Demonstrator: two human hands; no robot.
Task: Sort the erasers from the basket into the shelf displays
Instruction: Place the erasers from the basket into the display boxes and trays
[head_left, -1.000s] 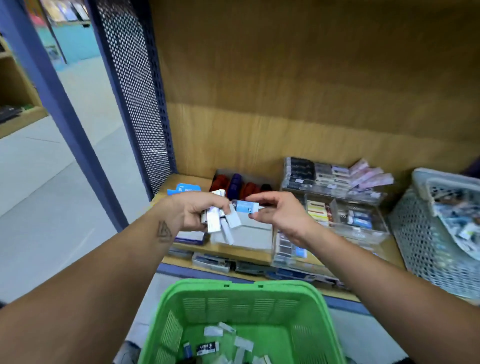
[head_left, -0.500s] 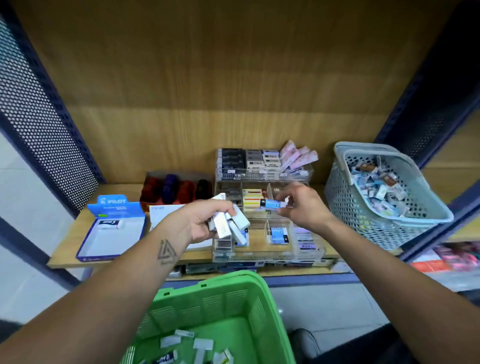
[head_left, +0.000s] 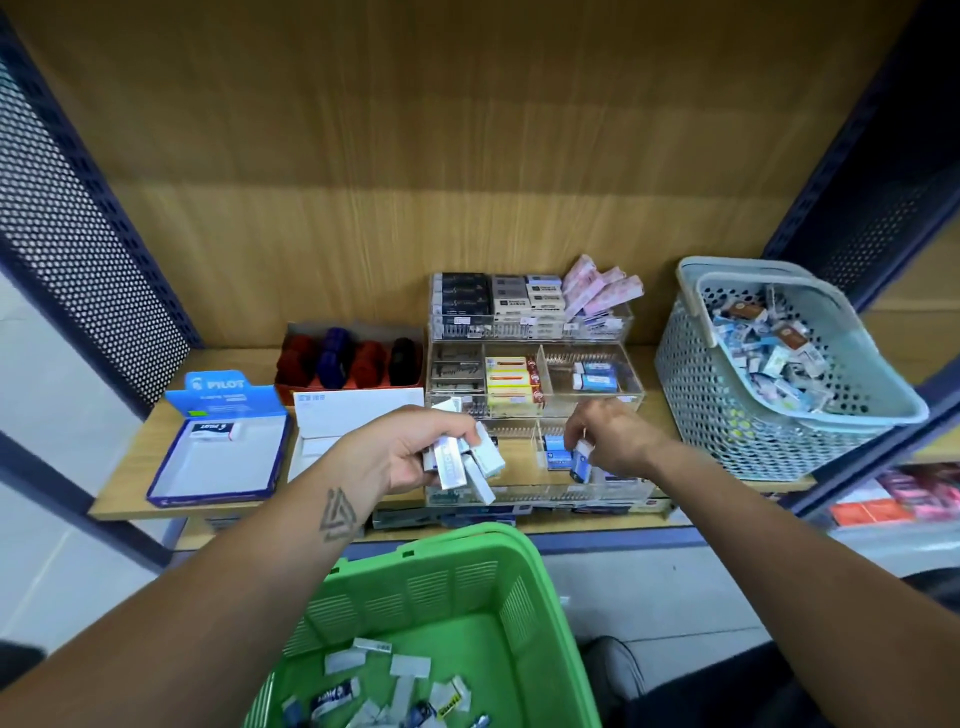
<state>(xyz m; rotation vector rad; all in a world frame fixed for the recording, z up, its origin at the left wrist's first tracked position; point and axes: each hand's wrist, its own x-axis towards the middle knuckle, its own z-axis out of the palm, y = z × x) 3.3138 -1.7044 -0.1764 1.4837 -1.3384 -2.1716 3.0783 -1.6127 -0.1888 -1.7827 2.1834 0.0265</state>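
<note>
The right hand has dropped from mid-air to the near-right display compartment, fingers pinching a blue eraser upright just above it, while the left hand grips white erasers nearby

Bright, even overhead light; upper back panel shaded, lower lit. Soft shadows under hands. Wide-angle bending at edges. Slight motion blur, fine print unreadable.

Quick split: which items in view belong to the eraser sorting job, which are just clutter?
Job:
- green plastic basket of loose erasers
- bundle of white sleeved erasers in left hand
- blue-sleeved eraser pinched by right hand
- clear acrylic display trays

Lying about:
- grey-blue perforated basket
- blue Pilot cardboard box
- red box of dark stamps
</note>
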